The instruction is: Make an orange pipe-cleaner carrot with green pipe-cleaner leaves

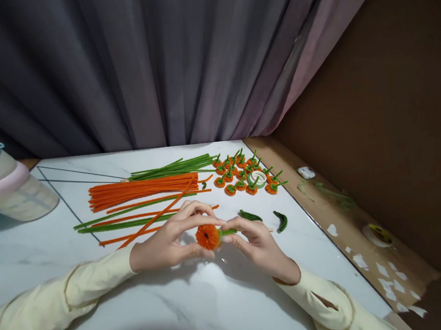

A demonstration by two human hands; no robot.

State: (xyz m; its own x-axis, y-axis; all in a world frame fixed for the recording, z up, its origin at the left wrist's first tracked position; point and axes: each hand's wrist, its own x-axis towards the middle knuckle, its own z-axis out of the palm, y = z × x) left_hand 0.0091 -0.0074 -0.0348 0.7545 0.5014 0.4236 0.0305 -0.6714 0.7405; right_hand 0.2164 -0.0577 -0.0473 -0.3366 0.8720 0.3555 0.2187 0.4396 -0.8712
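Both hands meet over the white marble table [101, 303]. My left hand [169, 239] pinches a small orange pipe-cleaner pumpkin [207, 236] between thumb and fingers. My right hand [257, 240] grips the pumpkin's green stem [227, 232] at its right side. Beyond the hands lie a bundle of orange pipe cleaners [144, 190] and green pipe cleaners [173, 167]. A cluster of several finished small pumpkins [241, 174] sits at the back right, around a roll of green tape [257, 178].
Two short green pieces [280, 220] lie right of my hands. A stack of lidded plastic containers [1, 182] stands at the left edge. A grey curtain hangs behind, a brown wall on the right; the brown ledge [372, 254] holds paper scraps and a tape roll [377, 233].
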